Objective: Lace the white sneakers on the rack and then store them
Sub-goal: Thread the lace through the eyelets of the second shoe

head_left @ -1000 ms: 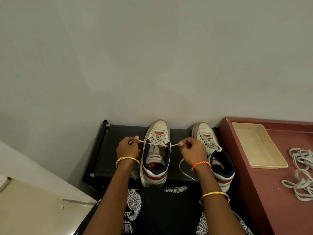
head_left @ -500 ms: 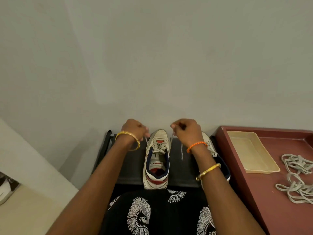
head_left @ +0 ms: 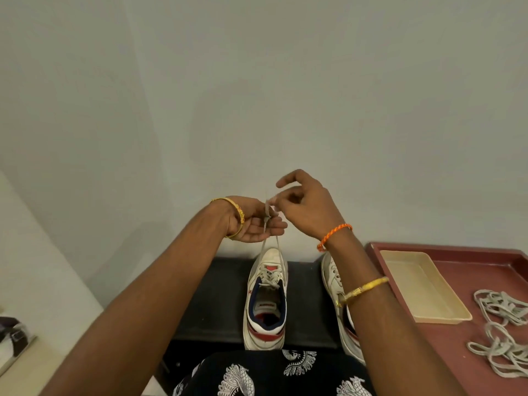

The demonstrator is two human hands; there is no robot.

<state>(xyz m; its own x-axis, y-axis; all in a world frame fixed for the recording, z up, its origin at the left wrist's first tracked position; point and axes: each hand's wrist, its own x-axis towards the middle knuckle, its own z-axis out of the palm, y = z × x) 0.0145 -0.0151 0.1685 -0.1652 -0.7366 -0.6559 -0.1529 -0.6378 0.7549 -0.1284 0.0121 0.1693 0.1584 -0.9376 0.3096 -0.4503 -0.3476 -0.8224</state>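
Writing on sneaker (head_left: 266, 304) tongue label blurred; both hands pinch lace (head_left: 267, 224)

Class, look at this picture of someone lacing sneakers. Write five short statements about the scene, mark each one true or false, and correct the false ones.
1. Both hands, left hand and right hand, hold the lace ends raised above the middle sneaker. True.
2. The beige tray holds a pile of laces. False: nothing shows in it; the loose laces lie beside it on the red surface.
3. The middle sneaker stands on the black rack. True.
4. The right wrist wears no bracelets. False: an orange band is on it.
5. The second sneaker is fully visible. False: the right forearm covers part of it.
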